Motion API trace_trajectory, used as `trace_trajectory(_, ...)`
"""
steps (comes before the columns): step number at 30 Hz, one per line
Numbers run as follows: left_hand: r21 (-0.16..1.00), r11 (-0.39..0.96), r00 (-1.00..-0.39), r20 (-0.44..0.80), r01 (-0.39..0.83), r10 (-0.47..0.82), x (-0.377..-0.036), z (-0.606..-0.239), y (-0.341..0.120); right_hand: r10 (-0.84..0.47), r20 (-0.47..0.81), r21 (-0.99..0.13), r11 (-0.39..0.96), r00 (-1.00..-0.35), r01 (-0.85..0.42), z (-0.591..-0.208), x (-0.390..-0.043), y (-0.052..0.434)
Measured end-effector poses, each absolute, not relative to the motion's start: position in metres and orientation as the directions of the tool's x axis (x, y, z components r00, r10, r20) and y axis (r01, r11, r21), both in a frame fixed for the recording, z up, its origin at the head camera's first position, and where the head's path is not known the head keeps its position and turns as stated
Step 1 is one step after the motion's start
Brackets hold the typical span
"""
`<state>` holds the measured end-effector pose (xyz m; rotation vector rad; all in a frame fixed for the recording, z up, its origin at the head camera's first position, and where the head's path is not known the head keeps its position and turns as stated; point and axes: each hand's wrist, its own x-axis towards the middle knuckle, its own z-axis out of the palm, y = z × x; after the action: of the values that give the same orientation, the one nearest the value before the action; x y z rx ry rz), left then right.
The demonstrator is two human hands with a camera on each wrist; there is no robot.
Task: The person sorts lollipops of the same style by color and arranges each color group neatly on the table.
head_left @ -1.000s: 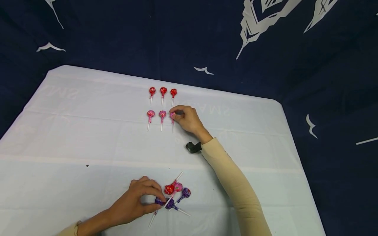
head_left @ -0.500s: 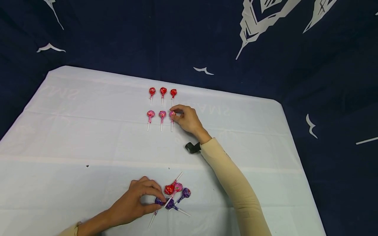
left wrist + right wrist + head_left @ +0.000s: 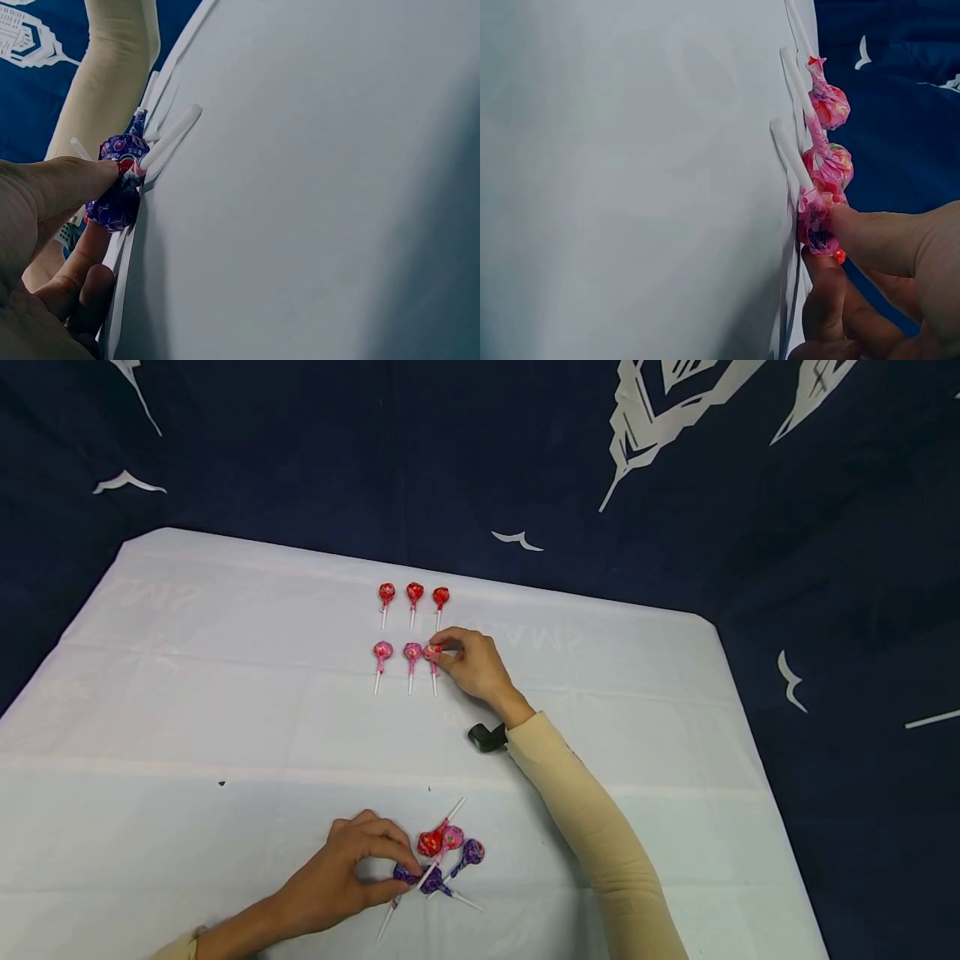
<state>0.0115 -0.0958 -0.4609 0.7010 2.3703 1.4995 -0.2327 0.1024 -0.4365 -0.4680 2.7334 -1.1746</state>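
My right hand (image 3: 480,668) pinches a pink lollipop (image 3: 819,225) by its wrapped head, at the right end of a row of pink lollipops (image 3: 412,650). Its stick points toward me on the white cloth. Behind that row lie three red lollipops (image 3: 415,591), side by side. Near the front, my left hand (image 3: 341,872) pinches the head of a purple lollipop (image 3: 116,202) between thumb and fingers. Beside it sits a loose pile: a red lollipop (image 3: 430,842), a pink one (image 3: 453,837) and further purple ones (image 3: 472,852).
A white cloth (image 3: 225,710) covers the table, with a dark blue patterned cloth (image 3: 337,460) beyond its far edge. A black object (image 3: 486,737) shows at the right wrist. A small dark speck (image 3: 222,783) lies on the left.
My right hand has shifted the pink lollipop slightly left, closer to the middle one of its row. The left hand and the pile have stayed in place.
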Motion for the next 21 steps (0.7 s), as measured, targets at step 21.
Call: trace_trajectory(21,0.895,0.358,-0.854,0.045,0.265,0.519,0.013,-0.4617,-0.0961,-0.288,-0.001,-0.693,0.691,-0.957,-0.208,-0.436,-0.2323,0.1079)
